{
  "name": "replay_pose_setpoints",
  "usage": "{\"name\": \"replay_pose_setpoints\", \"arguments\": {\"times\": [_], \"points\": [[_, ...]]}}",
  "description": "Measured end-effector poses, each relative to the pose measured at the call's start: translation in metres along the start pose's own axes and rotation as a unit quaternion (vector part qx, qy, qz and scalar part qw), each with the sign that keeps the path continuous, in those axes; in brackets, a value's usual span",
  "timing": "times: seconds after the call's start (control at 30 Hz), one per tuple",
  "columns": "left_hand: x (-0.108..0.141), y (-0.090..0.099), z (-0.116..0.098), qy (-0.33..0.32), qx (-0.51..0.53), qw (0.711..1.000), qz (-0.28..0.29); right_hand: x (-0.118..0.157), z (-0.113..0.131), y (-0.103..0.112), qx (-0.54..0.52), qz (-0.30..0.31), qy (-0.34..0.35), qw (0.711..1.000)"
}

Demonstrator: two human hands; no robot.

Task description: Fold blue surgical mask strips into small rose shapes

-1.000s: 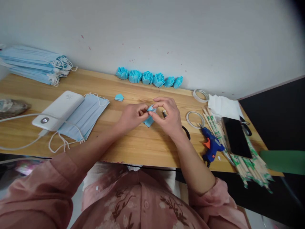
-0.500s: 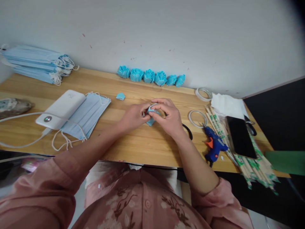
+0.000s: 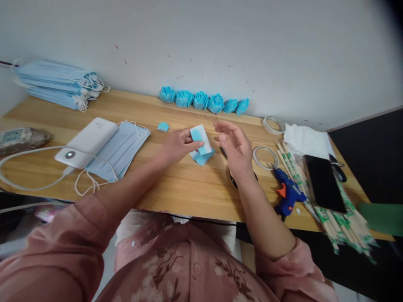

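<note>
My left hand (image 3: 179, 146) pinches a small folded piece of blue and white mask fabric (image 3: 200, 139) between thumb and fingers. Just beneath that piece, another blue scrap (image 3: 203, 157) rests on the wood. To the right, my right hand (image 3: 235, 147) is open, its fingers apart and curved, holding nothing. Under and beside it, black handles (image 3: 233, 180), apparently of scissors, are partly hidden by the hand and wrist. A small blue petal-shaped piece (image 3: 163, 126) lies beyond my left hand.
Several blue fabric flowers (image 3: 200, 100) line the wall. Masks (image 3: 56, 84) and a white power bank (image 3: 88, 140) are at left. At right are tape rolls (image 3: 265, 158), a blue glue gun (image 3: 288, 195), a phone (image 3: 324, 182), wrapped chopsticks (image 3: 343, 224) and white tissue (image 3: 305, 138).
My right hand has let go of the fabric and moved right, opening. The fabric in my left hand now shows its blue and white faces. The view has shifted slightly.
</note>
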State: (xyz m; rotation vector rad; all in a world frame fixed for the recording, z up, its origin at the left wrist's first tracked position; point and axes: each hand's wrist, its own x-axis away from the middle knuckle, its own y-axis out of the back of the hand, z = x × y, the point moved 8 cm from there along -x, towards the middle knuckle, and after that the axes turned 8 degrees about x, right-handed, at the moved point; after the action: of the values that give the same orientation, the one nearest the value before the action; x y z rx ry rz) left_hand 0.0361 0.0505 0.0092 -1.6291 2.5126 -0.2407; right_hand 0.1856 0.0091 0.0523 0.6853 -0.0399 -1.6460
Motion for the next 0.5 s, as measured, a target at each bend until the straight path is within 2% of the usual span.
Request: {"name": "replay_pose_setpoints", "arguments": {"times": [0.13, 0.23, 0.5], "points": [[-0.004, 0.015, 0.0, 0.006, 0.02, 0.998, -0.057, 0.0, -0.018, -0.004, -0.035, 0.004, -0.078, 0.996], [-0.005, 0.021, 0.003, 0.001, 0.05, 0.996, -0.08, 0.0, -0.024, -0.012, -0.03, 0.033, -0.097, 0.994], [-0.005, 0.015, 0.018, 0.033, 0.133, 0.989, -0.049, 0.006, -0.026, -0.032, -0.014, 0.122, -0.118, 0.985]]}}
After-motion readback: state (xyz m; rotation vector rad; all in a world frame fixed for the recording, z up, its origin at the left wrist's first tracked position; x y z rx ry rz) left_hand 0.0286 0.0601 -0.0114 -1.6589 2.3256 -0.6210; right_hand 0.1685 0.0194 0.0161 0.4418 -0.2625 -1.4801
